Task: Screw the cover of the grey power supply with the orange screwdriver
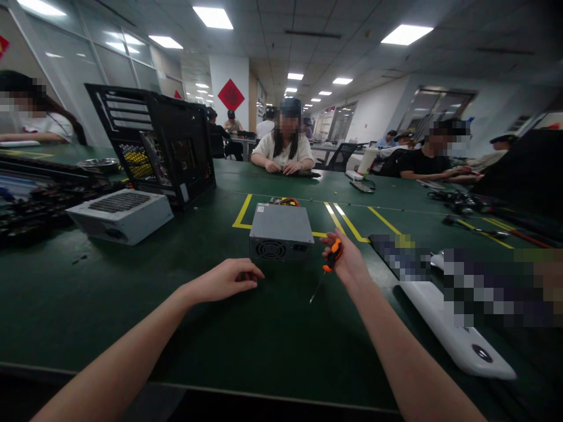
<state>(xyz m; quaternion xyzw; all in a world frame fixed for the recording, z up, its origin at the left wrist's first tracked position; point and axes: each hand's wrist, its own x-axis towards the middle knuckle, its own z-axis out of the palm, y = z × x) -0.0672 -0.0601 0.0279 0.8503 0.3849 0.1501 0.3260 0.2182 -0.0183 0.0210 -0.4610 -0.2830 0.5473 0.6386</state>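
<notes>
My right hand [345,252] is closed round the orange and black handle of a screwdriver [336,253], whose thin shaft slants down to the left above the green table. Resting just in front of the power supply, my left hand [229,278] has its fingers loosely curled and apart, with nothing in them. The grey power supply [285,225] lies between and beyond both hands, its fan grille and power socket facing me. Coloured wires [285,201] show behind its far edge.
A second power supply [123,214] sits at left beside an upright black computer case [162,140]. At right lie a white device [457,328] and several cables [461,202]. Yellow tape [352,223] marks the green table [281,351]. A person [284,143] sits opposite.
</notes>
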